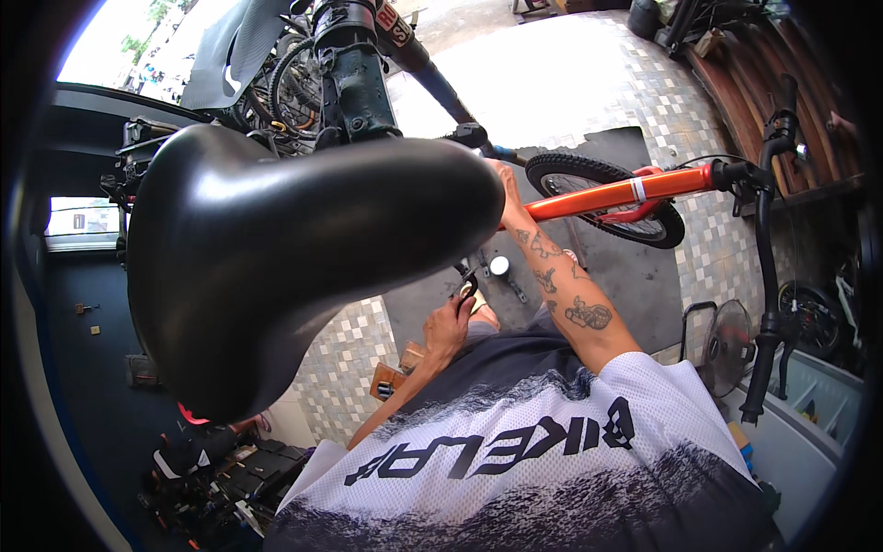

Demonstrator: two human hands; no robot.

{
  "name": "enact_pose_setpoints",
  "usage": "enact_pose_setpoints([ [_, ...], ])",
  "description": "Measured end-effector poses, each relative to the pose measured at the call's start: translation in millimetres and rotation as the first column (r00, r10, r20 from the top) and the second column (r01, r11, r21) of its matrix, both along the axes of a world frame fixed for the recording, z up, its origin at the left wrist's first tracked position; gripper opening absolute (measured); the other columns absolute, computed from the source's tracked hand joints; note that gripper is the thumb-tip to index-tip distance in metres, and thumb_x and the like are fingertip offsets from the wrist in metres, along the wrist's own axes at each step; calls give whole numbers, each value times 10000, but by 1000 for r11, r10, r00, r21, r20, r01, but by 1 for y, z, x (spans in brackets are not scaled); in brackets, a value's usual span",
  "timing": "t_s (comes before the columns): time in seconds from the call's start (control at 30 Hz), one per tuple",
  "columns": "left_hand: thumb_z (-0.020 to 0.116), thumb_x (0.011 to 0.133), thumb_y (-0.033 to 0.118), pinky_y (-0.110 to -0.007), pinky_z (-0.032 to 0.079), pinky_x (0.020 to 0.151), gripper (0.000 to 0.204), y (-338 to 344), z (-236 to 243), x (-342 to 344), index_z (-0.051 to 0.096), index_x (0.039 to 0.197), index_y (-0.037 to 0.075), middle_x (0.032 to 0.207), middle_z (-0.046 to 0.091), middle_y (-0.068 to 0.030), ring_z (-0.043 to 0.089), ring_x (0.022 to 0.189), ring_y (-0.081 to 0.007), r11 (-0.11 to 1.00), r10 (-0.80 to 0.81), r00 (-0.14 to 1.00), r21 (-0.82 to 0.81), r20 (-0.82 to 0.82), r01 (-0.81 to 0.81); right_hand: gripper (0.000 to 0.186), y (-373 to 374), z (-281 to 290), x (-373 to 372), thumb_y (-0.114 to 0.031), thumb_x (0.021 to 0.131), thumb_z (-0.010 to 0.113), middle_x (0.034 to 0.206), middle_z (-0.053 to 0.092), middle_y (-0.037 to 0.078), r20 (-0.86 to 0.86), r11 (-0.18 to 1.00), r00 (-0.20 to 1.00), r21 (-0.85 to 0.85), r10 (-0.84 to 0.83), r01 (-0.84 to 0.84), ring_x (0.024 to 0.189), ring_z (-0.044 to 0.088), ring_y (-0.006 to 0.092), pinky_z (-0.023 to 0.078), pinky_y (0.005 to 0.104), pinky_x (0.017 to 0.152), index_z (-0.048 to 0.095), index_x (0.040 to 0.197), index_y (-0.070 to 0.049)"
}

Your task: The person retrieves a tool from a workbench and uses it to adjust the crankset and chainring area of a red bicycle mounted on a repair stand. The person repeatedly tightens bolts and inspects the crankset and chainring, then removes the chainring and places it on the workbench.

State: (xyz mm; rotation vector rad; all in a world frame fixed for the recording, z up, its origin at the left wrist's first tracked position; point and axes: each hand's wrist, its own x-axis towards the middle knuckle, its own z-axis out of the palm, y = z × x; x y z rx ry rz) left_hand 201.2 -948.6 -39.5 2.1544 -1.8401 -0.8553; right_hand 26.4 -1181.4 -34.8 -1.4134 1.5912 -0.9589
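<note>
A large black bicycle saddle (303,239) fills the left and middle of the head view and hides much of what lies under it. From behind its nose runs the bicycle's orange frame tube (598,195), to a black handlebar (763,267) at the right. My right hand (506,187) is up against the saddle's nose by the orange tube, its fingers mostly hidden. Below the saddle, my left hand (447,327) is closed round a small dark part (469,287) that I cannot make out.
A black repair stand post (359,87) rises at the top, close to the saddle. The front wheel (607,198) stands over a dark mat (635,276). On the right are a fan (728,340) and wooden slats (750,87); tools (248,488) lie lower left.
</note>
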Motion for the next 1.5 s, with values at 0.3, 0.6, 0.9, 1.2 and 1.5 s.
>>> enact_pose_setpoints([
  [0.3,562,1054,456,-576,502,651,422,12,-20,-11,711,989,67,763,699,-224,686,757,-478,978,35,997,-209,73,-19,746,2,3,6,-701,958,597,695,712,190,28,999,999,12,31,-32,736,755,351,575,457,715,741,915,29],
  [0.6,627,1019,453,-505,535,625,397,38,-28,-55,724,934,77,806,727,-158,706,733,-415,894,275,955,-395,108,-212,796,18,7,16,-714,959,564,885,725,313,-213,987,971,-97,106,-129,919,726,464,559,528,827,747,985,61],
  [0.9,581,1025,528,-537,541,641,469,24,-8,-36,715,929,90,734,711,-176,715,746,-434,977,122,990,-185,66,-108,736,17,14,8,-667,975,579,857,728,294,-196,984,976,-134,90,-117,884,731,456,558,520,814,750,948,48],
  [1.2,568,1024,573,-551,524,605,517,28,-35,-33,701,903,88,700,686,-196,697,717,-450,956,105,987,-284,120,-67,676,29,6,11,-608,985,612,801,716,272,-161,931,987,-359,9,-67,800,718,457,556,514,753,730,892,51],
  [1.5,578,1029,550,-547,531,607,503,36,-38,-38,712,928,75,692,690,-197,706,709,-439,950,120,987,-300,111,-82,639,12,-13,9,-580,1015,598,624,648,146,-124,966,992,-248,39,-69,613,720,294,560,436,619,655,811,23],
])
